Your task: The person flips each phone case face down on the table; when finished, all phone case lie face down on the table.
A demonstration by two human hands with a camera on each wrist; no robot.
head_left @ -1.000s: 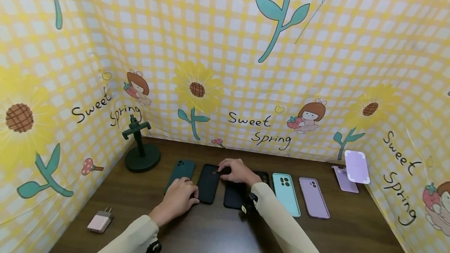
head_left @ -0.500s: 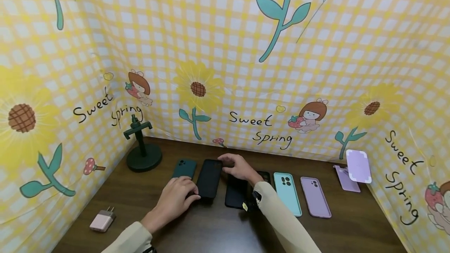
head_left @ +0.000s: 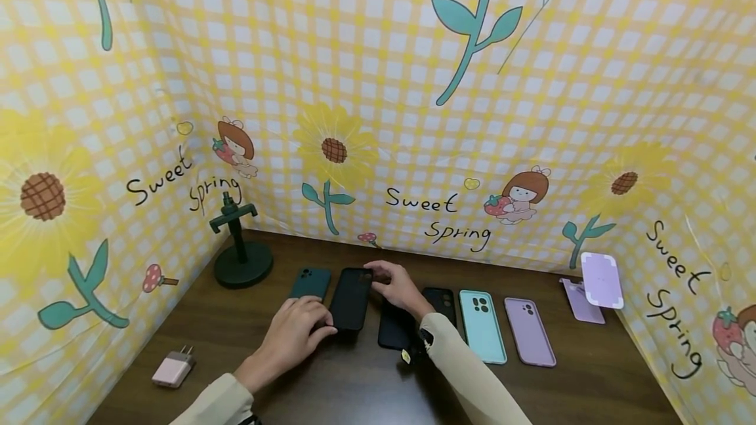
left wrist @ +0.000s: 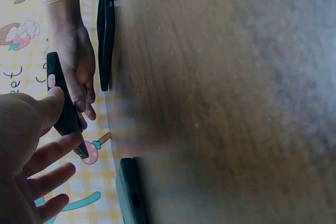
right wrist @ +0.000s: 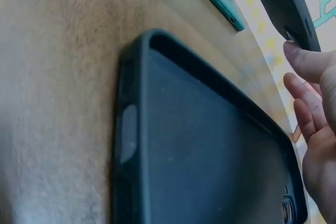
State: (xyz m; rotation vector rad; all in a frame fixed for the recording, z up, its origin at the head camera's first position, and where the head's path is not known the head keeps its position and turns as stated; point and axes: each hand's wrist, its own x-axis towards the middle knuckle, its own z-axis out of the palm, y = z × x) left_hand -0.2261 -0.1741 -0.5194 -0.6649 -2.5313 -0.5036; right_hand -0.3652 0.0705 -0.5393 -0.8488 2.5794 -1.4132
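A black phone case (head_left: 352, 300) is raised slightly off the table, its inner side facing up. My left hand (head_left: 295, 330) pinches its near left corner between thumb and index finger; in the left wrist view the other fingers of the left hand (left wrist: 26, 150) are spread. At the far right corner, my right hand (head_left: 398, 287) holds the same case, with its thumb (right wrist: 307, 61) against the edge in the right wrist view. Under the right forearm lies a second black phone case (head_left: 392, 330), partly hidden. A dark teal phone case (head_left: 313, 282) lies left of the raised one.
Farther right lie another black case (head_left: 441, 302), a turquoise case (head_left: 483, 326) and a lilac case (head_left: 529, 332). A lilac phone stand (head_left: 601, 281) is at the back right. Left are a dark green stand (head_left: 242, 267) and a pink charger plug (head_left: 173, 369). Patterned cloth walls (head_left: 407, 149) enclose the table.
One second ago the black case lay on the table; its near end has come up in both hands. The left hand drew slightly back. Over the last half second little moved.
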